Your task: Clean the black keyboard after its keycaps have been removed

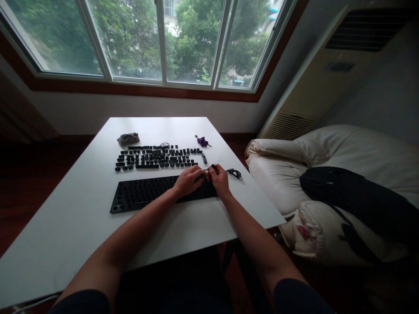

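A black keyboard with its keycaps removed lies on the white table. Behind it, several loose black keycaps are laid out in rows. My left hand rests on the keyboard's right end with fingers curled. My right hand sits beside it, fingers pinched on a small black piece that looks like a keycap. The two hands almost touch at the fingertips.
A wire tool lies right of the keyboard. A purple tool and a grey cloth sit farther back. A white beanbag with a dark garment stands right of the table. Windows are ahead.
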Demonstrator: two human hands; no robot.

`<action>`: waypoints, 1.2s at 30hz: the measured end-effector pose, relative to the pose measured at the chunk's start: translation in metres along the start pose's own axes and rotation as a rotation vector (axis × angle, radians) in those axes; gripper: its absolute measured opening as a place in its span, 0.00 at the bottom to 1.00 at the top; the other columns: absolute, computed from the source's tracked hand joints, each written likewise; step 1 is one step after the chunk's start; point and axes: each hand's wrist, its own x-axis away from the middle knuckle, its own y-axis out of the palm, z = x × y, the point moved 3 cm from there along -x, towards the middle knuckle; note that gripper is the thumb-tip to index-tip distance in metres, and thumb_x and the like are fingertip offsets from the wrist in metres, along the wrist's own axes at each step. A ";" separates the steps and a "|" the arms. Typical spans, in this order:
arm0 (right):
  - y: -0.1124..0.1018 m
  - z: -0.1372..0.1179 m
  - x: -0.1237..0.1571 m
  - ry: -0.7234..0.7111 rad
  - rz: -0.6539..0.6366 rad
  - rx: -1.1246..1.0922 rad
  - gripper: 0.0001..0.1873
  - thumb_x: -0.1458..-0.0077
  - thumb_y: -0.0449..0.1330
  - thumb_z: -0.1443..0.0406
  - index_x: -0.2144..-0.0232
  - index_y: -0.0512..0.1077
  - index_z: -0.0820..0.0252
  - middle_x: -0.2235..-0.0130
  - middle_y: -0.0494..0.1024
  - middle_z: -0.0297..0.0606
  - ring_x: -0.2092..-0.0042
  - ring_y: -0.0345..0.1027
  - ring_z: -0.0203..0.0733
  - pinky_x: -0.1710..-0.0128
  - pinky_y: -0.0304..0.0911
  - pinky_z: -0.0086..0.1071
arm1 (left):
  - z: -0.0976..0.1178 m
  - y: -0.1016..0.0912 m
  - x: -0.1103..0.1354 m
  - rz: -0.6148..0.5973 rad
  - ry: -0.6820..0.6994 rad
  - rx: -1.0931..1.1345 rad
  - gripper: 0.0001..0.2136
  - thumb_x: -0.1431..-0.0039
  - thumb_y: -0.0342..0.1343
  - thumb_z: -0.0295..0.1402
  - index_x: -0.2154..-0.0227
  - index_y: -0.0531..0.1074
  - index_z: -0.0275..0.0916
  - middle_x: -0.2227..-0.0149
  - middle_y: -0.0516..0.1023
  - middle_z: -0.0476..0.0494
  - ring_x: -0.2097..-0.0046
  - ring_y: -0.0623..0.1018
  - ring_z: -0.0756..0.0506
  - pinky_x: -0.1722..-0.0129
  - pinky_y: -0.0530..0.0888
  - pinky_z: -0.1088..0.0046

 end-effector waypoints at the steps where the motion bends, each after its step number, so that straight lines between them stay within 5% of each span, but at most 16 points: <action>1: 0.000 0.002 -0.001 0.005 -0.010 0.010 0.18 0.41 0.58 0.48 0.68 0.69 0.55 0.74 0.77 0.33 0.75 0.70 0.38 0.73 0.67 0.30 | 0.000 0.000 0.000 -0.014 0.026 -0.037 0.13 0.38 0.57 0.29 0.51 0.74 0.43 0.55 0.75 0.42 0.54 0.76 0.44 0.52 0.73 0.65; 9: -0.001 0.015 -0.005 0.055 -0.098 0.011 0.17 0.43 0.60 0.48 0.68 0.69 0.56 0.74 0.78 0.33 0.77 0.69 0.38 0.76 0.68 0.31 | -0.006 0.005 0.000 -0.107 0.127 -0.212 0.11 0.36 0.55 0.31 0.53 0.75 0.42 0.56 0.76 0.41 0.52 0.75 0.42 0.50 0.72 0.63; 19: 0.001 0.024 -0.007 0.089 -0.126 0.042 0.16 0.44 0.60 0.50 0.68 0.71 0.56 0.75 0.78 0.32 0.75 0.71 0.39 0.74 0.69 0.30 | -0.011 0.012 0.004 -0.246 0.097 -0.194 0.10 0.36 0.54 0.31 0.53 0.74 0.42 0.55 0.77 0.41 0.55 0.77 0.42 0.51 0.71 0.64; 36: 0.002 0.031 -0.009 0.233 -0.161 -0.173 0.18 0.45 0.62 0.49 0.68 0.68 0.57 0.74 0.78 0.31 0.77 0.71 0.35 0.80 0.66 0.25 | -0.009 0.010 0.002 -0.249 0.042 -0.147 0.09 0.33 0.54 0.33 0.52 0.73 0.42 0.56 0.77 0.41 0.58 0.77 0.44 0.53 0.71 0.67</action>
